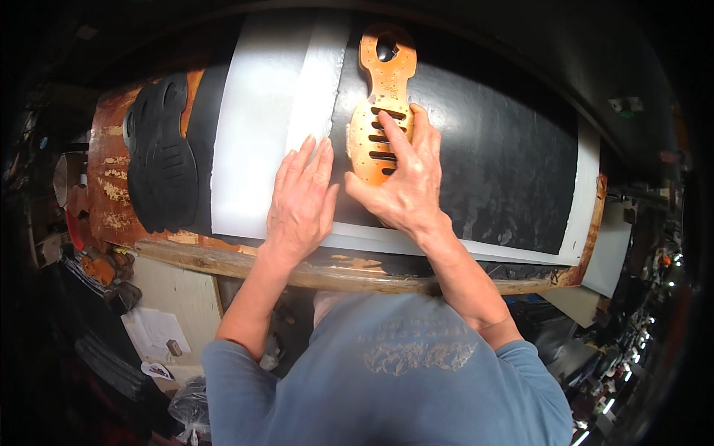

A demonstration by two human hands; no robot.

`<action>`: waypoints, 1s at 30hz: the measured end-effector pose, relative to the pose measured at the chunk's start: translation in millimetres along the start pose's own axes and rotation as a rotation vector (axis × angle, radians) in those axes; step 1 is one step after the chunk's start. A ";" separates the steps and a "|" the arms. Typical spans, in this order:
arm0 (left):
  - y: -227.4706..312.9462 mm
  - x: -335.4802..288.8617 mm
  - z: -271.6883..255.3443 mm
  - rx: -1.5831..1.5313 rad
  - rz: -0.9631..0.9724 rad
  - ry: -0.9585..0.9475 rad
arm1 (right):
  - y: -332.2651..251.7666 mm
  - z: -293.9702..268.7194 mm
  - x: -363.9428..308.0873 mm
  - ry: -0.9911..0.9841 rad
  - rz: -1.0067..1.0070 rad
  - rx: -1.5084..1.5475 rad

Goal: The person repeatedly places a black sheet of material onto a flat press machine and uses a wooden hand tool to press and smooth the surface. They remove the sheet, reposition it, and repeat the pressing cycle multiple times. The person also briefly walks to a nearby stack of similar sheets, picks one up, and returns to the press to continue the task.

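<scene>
With 12 o'clock pointing straight out from the body, I have the bench's wooden front rail (320, 277) nearest, at 6. Beyond it, toward 8, the left hand (297, 212) lies flat, fingers straight and gripping nothing, on the white sheet (256, 134) beside its border with the black sheet (491, 163); I judge it serves to keep the layers down. Toward 1, the right hand (405, 182) grasps the near part of an orange slotted form (388, 95): thumb by its near-left edge, index on the slots, the others along its right side, a spread that I reckon steadies it against twisting. The form lies on the black sheet, long axis near 12, just right of that border, so leftward slack is small. Toward 3, the black surface gives me generous room, up to a pale margin. Farther off, at 10, dark cut pieces (160, 156) limit travel.
</scene>
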State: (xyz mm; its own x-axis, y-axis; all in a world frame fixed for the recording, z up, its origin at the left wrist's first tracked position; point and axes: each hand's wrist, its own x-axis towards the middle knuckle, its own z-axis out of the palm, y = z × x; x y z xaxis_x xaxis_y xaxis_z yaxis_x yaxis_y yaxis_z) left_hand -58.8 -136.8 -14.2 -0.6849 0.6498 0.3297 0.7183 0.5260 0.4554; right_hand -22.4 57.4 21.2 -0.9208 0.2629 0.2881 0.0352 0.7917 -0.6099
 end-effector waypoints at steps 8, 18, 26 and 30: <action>-1.1 -1.4 2.7 0.018 -0.012 -0.011 | -6.8 25.4 -1.8 0.062 -0.029 -0.133; 41.3 -42.7 -12.1 -0.385 0.042 0.215 | 63.2 -53.9 -47.1 0.138 -0.061 0.170; 89.1 -84.6 46.9 -0.246 0.172 0.161 | 151.4 -155.9 -96.8 0.713 0.251 0.404; 77.7 -92.2 54.3 -0.177 0.151 0.134 | 189.4 -228.2 -86.5 0.995 0.150 0.342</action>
State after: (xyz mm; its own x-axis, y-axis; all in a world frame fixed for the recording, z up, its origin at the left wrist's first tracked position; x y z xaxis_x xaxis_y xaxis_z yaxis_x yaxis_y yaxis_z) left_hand 66.8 -126.0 -54.2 -0.5898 0.6294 0.5060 0.7893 0.3166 0.5261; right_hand 152.6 310.4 49.2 -0.1784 0.8000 0.5728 -0.1316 0.5575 -0.8197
